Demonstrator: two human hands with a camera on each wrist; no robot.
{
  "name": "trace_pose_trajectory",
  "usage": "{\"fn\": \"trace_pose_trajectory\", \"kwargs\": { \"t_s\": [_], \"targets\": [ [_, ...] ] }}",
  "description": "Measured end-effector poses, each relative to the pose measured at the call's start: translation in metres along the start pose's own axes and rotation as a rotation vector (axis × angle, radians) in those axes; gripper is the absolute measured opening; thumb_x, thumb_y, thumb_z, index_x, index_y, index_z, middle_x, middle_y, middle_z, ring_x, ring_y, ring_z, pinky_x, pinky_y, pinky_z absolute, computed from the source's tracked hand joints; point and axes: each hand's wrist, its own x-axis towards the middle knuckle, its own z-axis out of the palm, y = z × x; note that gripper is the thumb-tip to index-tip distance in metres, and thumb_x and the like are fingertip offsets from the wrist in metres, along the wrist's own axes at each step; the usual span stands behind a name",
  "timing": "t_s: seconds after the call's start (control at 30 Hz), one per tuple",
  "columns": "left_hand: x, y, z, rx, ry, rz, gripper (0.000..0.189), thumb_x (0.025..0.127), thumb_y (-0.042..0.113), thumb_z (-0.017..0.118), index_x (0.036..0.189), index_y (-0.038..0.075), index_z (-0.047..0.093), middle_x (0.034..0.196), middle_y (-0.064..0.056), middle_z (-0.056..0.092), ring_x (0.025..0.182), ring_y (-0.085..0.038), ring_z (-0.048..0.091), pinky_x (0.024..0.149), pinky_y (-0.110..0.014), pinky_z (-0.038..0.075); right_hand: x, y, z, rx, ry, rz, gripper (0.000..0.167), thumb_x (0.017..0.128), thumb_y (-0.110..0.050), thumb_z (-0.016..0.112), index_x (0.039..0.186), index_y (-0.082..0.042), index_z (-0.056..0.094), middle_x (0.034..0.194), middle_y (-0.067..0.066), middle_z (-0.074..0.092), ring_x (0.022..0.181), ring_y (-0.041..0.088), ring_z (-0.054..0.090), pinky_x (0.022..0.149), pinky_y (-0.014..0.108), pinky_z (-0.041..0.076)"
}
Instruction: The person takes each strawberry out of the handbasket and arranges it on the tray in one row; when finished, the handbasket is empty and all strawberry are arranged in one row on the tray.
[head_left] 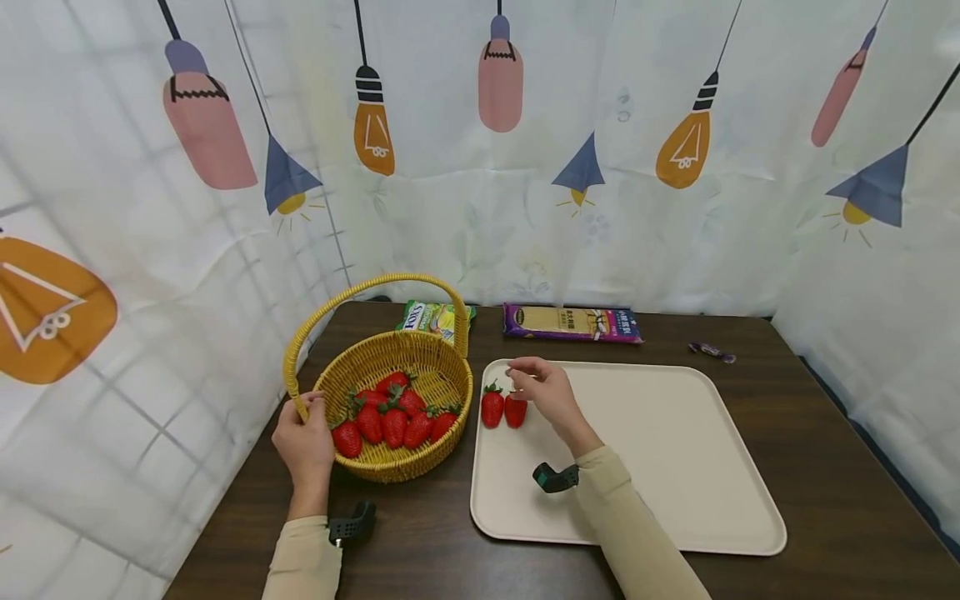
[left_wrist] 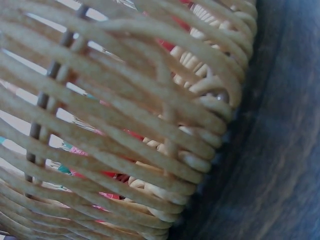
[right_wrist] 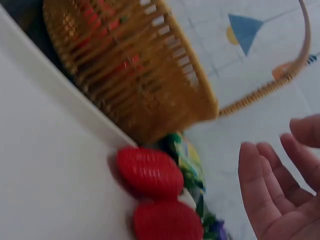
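A yellow wicker basket [head_left: 393, 471] with a tall hoop handle [head_left: 375, 282] holds several red strawberries [head_left: 393, 427]. At the basket's left side, my left hand [head_left: 305, 442] grips the lower end of the handle. Basket weave [left_wrist: 125, 100] fills most of the left wrist view, with red showing through the gaps. Two strawberries [head_left: 492, 407] lie side by side at the upper left of a cream tray [head_left: 637, 467]. Just above and right of them hovers my right hand [head_left: 553, 398], fingers loosely bent and holding nothing. The right wrist view shows its fingers [right_wrist: 255, 175] apart from both strawberries [right_wrist: 150, 172].
Behind the basket lies a green FOX'S candy bag [head_left: 431, 318]. A purple-and-gold noodle-like packet [head_left: 572, 323] sits beyond the tray, and a small dark wrapped candy [head_left: 711, 352] is farther right. A patterned curtain [head_left: 450, 217] hangs behind the dark wooden table [head_left: 420, 533].
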Motion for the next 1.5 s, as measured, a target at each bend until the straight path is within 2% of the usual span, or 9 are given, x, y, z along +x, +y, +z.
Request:
{"fn": "trace_pose_trajectory", "kwargs": {
  "t_s": [0.17,0.27,0.43,0.63,0.83,1.07,1.17,1.27,1.5],
  "targets": [
    [0.001,0.001,0.001,-0.007,0.007,-0.005,0.022,0.096,0.017,0.056,0.095,0.0,0.069,0.089,0.005,0.066,0.071,-0.005,0.05,0.063,-0.023,0.035,0.003,-0.013,0.028,0.047,-0.237,-0.05,0.034,0.097,-0.013,0.059,0.124,0.007,0.058,0.12,0.022,0.062,0.11,0.047,0.058,0.088,0.049,0.051],
    [0.001,0.002,0.0,-0.007,0.008,-0.003,0.022,0.095,0.017,0.056,0.095,-0.001,0.069,0.093,-0.002,0.068,0.073,-0.003,0.051,0.065,-0.023,0.035,0.007,-0.022,0.046,0.003,-0.329,-0.081,0.033,0.097,-0.015,0.061,0.124,0.004,0.06,0.121,0.019,0.063,0.108,0.04,0.061,0.091,0.052,0.049],
    [0.0,0.003,0.0,-0.001,0.007,0.0,0.022,0.095,0.015,0.056,0.095,-0.003,0.068,0.092,-0.003,0.068,0.073,-0.001,0.051,0.065,-0.023,0.035,0.017,-0.032,0.072,-0.136,-0.454,-0.163,0.032,0.096,-0.018,0.062,0.123,-0.001,0.063,0.118,0.01,0.067,0.101,0.015,0.064,0.089,0.038,0.052],
    [-0.001,0.002,0.0,-0.011,0.04,0.003,0.016,0.092,0.011,0.057,0.085,0.0,0.067,0.083,0.01,0.066,0.069,-0.005,0.051,0.062,-0.023,0.035,0.036,-0.029,0.092,-0.259,-0.665,-0.182,0.033,0.094,-0.017,0.065,0.124,-0.003,0.064,0.121,0.015,0.066,0.102,0.01,0.063,0.086,0.025,0.05],
    [0.0,0.0,-0.001,0.002,0.067,0.01,0.015,0.089,0.009,0.058,0.077,0.009,0.067,0.077,0.004,0.068,0.058,-0.009,0.043,0.056,-0.024,0.032,0.049,-0.032,0.104,-0.408,-0.858,-0.127,0.032,0.091,-0.015,0.068,0.122,-0.006,0.066,0.12,0.008,0.067,0.105,0.006,0.061,0.089,0.022,0.048],
    [0.0,0.002,-0.001,-0.006,0.058,0.016,0.018,0.09,0.01,0.057,0.088,0.0,0.071,0.065,0.02,0.054,0.056,-0.008,0.042,0.054,-0.023,0.031,0.06,-0.03,0.11,-0.474,-0.894,-0.055,0.029,0.088,-0.005,0.07,0.117,-0.006,0.069,0.114,0.005,0.069,0.104,0.011,0.062,0.084,0.022,0.049],
    [-0.001,0.002,-0.001,-0.003,0.059,0.009,0.016,0.091,0.01,0.057,0.086,0.002,0.07,0.065,0.017,0.054,0.056,-0.009,0.041,0.053,-0.023,0.031,0.062,-0.029,0.113,-0.467,-0.921,-0.013,0.031,0.087,-0.002,0.071,0.117,-0.003,0.068,0.115,0.008,0.069,0.103,0.013,0.063,0.086,0.023,0.049],
    [0.0,0.001,-0.001,-0.007,0.061,0.003,0.014,0.09,0.01,0.057,0.082,0.004,0.067,0.071,0.014,0.06,0.058,-0.01,0.043,0.054,-0.023,0.032,0.062,-0.027,0.118,-0.492,-0.951,-0.012,0.03,0.086,-0.001,0.071,0.116,-0.003,0.069,0.113,0.007,0.07,0.101,0.011,0.063,0.086,0.021,0.049],
    [0.0,0.0,0.0,0.002,0.067,0.001,0.014,0.09,0.01,0.057,0.08,0.007,0.067,0.082,0.002,0.069,0.064,-0.008,0.049,0.058,-0.022,0.035,0.058,-0.024,0.127,-0.585,-1.067,-0.017,0.026,0.084,0.0,0.072,0.109,-0.007,0.071,0.1,-0.004,0.07,0.092,0.004,0.062,0.082,0.02,0.05]
  ]
}}
